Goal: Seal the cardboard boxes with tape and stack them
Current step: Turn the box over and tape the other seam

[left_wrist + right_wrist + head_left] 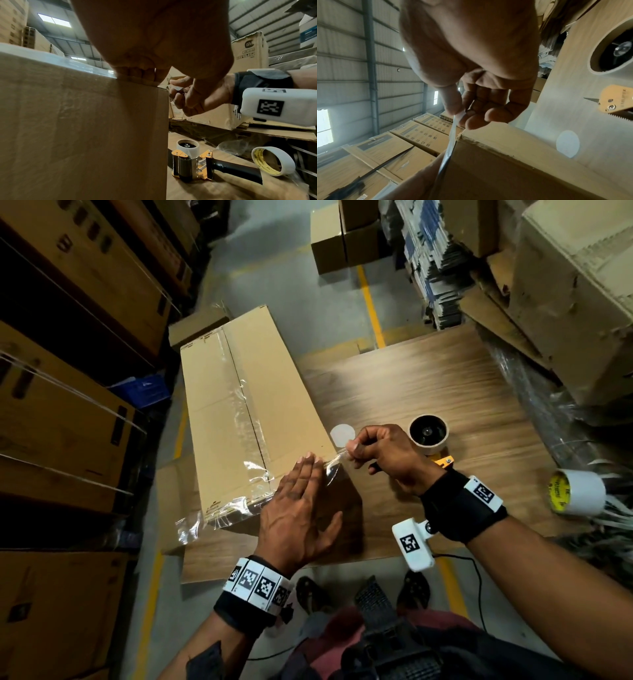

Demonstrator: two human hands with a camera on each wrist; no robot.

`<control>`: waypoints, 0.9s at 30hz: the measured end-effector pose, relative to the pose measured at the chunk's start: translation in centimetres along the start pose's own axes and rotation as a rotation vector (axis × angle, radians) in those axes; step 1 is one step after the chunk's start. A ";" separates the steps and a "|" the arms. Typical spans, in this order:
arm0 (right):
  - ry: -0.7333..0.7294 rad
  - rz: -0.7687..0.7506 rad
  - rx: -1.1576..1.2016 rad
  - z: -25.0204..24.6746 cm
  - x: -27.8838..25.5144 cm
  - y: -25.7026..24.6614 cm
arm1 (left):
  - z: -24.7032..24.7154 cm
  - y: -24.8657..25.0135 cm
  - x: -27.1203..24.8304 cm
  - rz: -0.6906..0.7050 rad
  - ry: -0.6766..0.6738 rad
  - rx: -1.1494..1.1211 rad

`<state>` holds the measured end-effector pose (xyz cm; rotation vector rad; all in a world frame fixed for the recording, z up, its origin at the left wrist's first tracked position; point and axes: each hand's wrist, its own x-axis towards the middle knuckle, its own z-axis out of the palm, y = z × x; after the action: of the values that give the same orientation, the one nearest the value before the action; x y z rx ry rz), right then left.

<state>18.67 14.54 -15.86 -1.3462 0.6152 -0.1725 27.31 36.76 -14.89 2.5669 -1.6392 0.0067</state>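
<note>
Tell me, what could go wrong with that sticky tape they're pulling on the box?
1. The clear tape pinched by the right hand looks twisted into a thin strand, so it may stick to itself and not lie flat.
2. The tape already on the cardboard box is wrinkled along the seam, so the seal may hold poorly.
3. The left hand only presses flat on the box's near edge; a hard pull might slide the box on the table.

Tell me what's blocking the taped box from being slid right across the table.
The tape dispenser lies on the table just right of the cardboard box; the spare tape roll sits farther right at the edge.
</note>
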 end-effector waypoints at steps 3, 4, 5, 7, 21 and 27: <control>0.041 0.075 -0.001 -0.2 0.5 0.5 | 0.1 0.2 0.0 0.005 -0.001 0.008; 0.044 0.123 0.001 -0.3 0.6 0.7 | 0.1 0.2 0.0 0.007 -0.005 0.009; 0.038 0.170 0.003 -0.2 0.6 1.0 | 0.1 0.2 0.0 0.010 -0.008 0.009; -0.005 0.248 0.006 0.1 0.6 1.6 | 0.1 0.3 0.0 0.010 -0.014 0.008; 0.175 -0.117 -0.051 0.9 -1.8 7.0 | -4.0 -0.5 1.6 -0.105 -0.131 -0.238; 0.289 -0.642 -0.265 3.2 -0.8 8.6 | -6.2 -4.4 3.1 -0.014 -0.307 -0.508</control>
<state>17.67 19.69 -23.48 -1.7621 0.4331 -0.8401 32.87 36.35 -8.87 2.2578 -1.4622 -0.7367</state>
